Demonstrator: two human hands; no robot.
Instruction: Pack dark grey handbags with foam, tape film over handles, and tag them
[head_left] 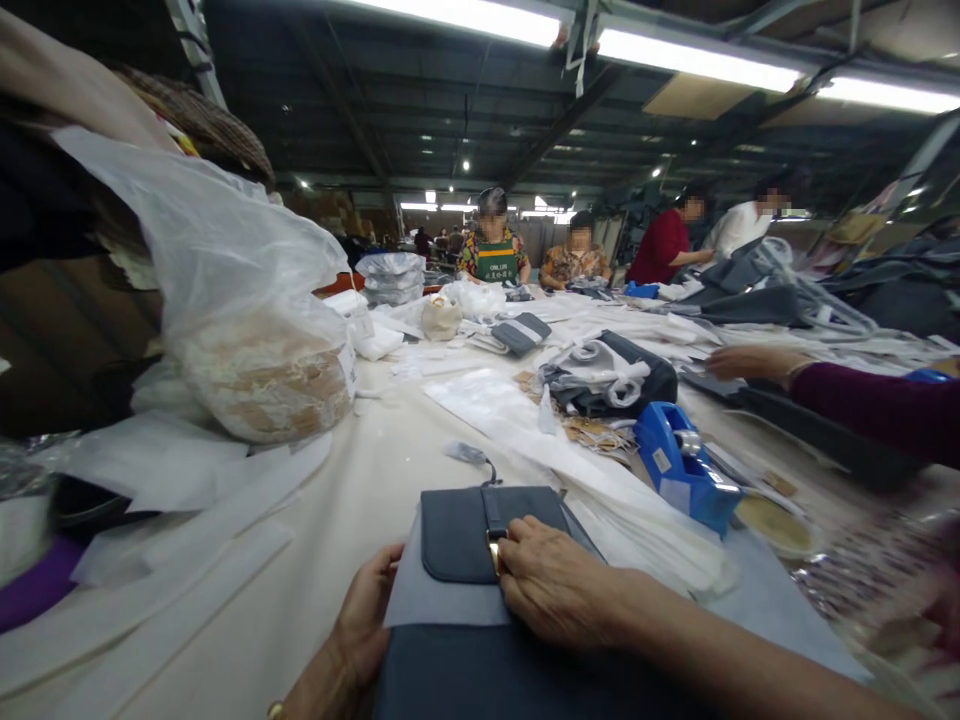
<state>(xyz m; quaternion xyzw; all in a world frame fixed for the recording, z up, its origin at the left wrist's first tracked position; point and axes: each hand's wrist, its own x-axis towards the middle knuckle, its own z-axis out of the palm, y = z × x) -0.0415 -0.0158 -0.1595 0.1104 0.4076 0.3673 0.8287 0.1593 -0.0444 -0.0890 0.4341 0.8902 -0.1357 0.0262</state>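
A dark blue-grey bag [454, 540] with a flap, a strap and a gold clasp [495, 552] lies in front of me. A sheet of white paper [442, 606] sits under the flap, and the dark lower part of the bag [450, 670] runs out of view at the bottom. My left hand [367, 610] grips the left edge, its fingertips partly hidden behind the paper. With curled fingers, my right hand [551, 580] holds the strap at the clasp; the thumb is mostly hidden. At the bag's top, a small loop carries a wrapped tag [466, 453].
A blue tape dispenser [682, 465] stands right of the bag, by a rolled dark bundle [611, 372]. White tissue sheets [517, 415] spread behind. On the left is a big plastic-wrapped roll [262, 375]. A co-worker's hand [757, 362] reaches in from the right; other people stand across the table.
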